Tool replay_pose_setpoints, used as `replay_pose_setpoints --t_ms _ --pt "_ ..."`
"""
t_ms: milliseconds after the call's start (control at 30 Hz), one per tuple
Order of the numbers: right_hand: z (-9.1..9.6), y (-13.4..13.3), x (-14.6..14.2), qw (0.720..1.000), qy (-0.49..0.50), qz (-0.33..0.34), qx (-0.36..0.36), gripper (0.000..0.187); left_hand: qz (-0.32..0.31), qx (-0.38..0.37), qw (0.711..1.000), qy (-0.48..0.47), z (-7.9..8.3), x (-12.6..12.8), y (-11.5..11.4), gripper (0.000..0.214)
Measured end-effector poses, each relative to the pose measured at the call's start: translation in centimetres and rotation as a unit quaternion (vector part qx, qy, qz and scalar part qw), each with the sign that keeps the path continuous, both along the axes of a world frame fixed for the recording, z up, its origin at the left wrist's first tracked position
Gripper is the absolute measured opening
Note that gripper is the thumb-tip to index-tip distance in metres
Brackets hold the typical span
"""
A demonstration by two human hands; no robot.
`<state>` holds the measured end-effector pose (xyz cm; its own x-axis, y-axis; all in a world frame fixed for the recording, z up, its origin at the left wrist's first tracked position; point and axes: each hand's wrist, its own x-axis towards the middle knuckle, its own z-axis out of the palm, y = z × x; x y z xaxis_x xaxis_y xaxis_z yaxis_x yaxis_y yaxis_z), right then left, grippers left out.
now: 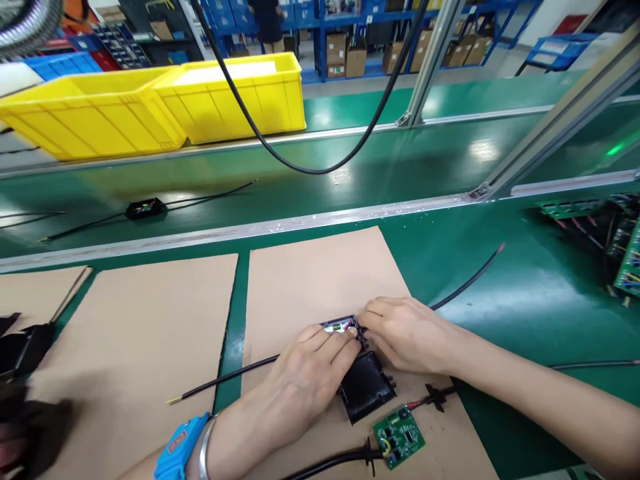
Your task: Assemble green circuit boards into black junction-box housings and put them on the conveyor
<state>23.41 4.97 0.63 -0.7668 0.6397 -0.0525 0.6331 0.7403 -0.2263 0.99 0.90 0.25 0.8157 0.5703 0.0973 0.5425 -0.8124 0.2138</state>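
A black plastic case (367, 387) lies opened out on a cardboard sheet, its flat half toward me. Its far half holds a circuit board (339, 327), mostly covered by my fingers. My left hand (315, 367) lies over that half, fingers together and pressed onto it. At the case's right end my right hand (405, 333) is closed around a black cable (470, 283), though its fingertips are partly hidden. Another black cable (225, 378) with a bare tip runs out to the left. Nearer me rests a green circuit board (399, 437) with cables attached at both ends.
More cardboard sheets (155, 307) cover the green bench to the left, with a blurred dark object (30, 400) at the edge. A cabled black box (146, 209) sits on the far strip. Yellow bins (240, 100) stand behind. Wired boards (627, 267) are piled right. A cable (320, 172) hangs overhead.
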Motion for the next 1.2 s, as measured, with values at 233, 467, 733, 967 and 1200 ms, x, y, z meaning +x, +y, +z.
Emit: replay_pose_setpoints --t_ms 233,467,733,967,1200 --pt "-1.8 -0.3 0.8 0.991 0.054 0.062 0.104 0.022 -0.006 0.062 0.997 0.04 -1.0 -0.6 -0.6 0.052" --pt "-1.9 0.0 0.5 0.991 0.073 0.072 0.089 0.027 0.024 0.074 0.995 0.056 -0.2 0.7 -0.6 0.052" --pt "-2.3 0.3 2.3 0.99 0.135 0.016 0.041 0.018 0.094 -0.103 0.983 -0.119 1.6 -2.8 0.9 0.061" --pt "-1.7 1.2 5.4 0.99 0.136 -0.023 0.017 0.016 0.175 -0.117 0.977 -0.03 1.0 -4.2 0.2 0.042" --pt "-1.2 0.8 3.4 0.991 0.134 0.006 -0.005 0.015 0.143 -0.099 0.982 -0.075 0.8 -2.7 0.6 0.046"
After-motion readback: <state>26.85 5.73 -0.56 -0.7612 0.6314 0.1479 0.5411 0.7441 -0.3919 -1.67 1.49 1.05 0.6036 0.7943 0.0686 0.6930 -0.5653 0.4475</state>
